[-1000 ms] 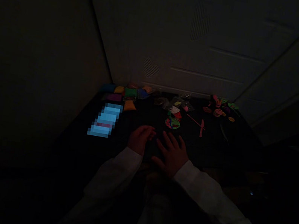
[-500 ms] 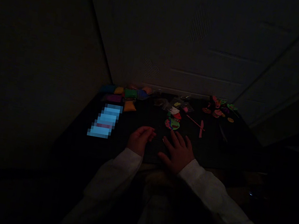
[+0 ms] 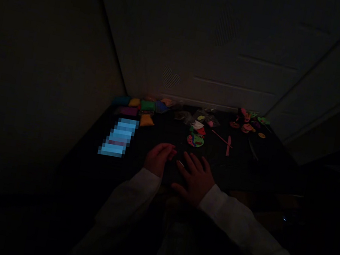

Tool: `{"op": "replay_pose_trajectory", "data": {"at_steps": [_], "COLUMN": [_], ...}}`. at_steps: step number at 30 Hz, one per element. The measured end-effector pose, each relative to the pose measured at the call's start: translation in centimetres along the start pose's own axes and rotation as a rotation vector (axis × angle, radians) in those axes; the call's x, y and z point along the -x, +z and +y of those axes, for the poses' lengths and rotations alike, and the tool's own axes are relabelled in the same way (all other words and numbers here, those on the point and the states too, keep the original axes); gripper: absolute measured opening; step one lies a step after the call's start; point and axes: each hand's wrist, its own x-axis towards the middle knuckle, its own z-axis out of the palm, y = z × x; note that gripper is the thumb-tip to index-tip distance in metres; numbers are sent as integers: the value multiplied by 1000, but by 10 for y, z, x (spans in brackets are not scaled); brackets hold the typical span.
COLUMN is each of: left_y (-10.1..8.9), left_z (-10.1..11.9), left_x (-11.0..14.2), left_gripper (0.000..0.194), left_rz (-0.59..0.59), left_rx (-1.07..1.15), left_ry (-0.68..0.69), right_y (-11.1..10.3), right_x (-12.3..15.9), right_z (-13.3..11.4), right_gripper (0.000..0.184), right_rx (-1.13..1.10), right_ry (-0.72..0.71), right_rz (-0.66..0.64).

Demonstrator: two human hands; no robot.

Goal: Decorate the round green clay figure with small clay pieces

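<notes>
The scene is very dark. My left hand (image 3: 158, 158) is closed near the front of the black table (image 3: 140, 148), fingers curled together; whatever they pinch, if anything, is too small and dim to make out. Fingers spread, my right hand (image 3: 195, 176) lies palm down on the table. A small white sliver (image 3: 181, 163) shows by its index finger; I cannot tell what it is. Just beyond the hands lies a round, green clay-like figure (image 3: 195, 140) with pink and blue parts. Behind it sit a white piece (image 3: 197, 125) and a red piece (image 3: 201, 131).
Several coloured clay packs, one orange (image 3: 147, 120), line the back left. A lit, blurred screen (image 3: 119, 137) lies before them. A thin pink stick (image 3: 221, 139) crosses a pink plastic knife (image 3: 228, 146). Small coloured figures (image 3: 247, 128) cluster at the back right, against the wall.
My right hand has drawn back toward me and slightly left, away from the green figure. My left hand stays closed in nearly the same place.
</notes>
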Motion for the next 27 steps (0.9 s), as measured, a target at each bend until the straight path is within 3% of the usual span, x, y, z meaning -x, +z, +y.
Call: {"op": "replay_pose_trajectory", "data": {"at_steps": [5, 9, 14, 19, 27], "left_y": [-1, -1, -1, 0, -1], "left_z": [-2, -2, 0, 0, -2], "left_x": [0, 0, 1, 1, 1], "left_gripper": [23, 24, 23, 21, 21], "left_rz": [-10, -1, -12, -13, -8], "left_rx": [0, -3, -1, 17, 23], "left_ry": [7, 6, 4, 4, 13], "right_y": [0, -1, 1, 0, 3], "right_x": [0, 2, -1, 3, -12], "right_z": [2, 1, 7, -1, 15], "right_gripper": [61, 62, 60, 63, 45], "right_rx": [22, 1, 31, 6, -119], "right_ry": [103, -11, 94, 2, 74], "right_rz": [15, 1, 16, 8, 69]}}
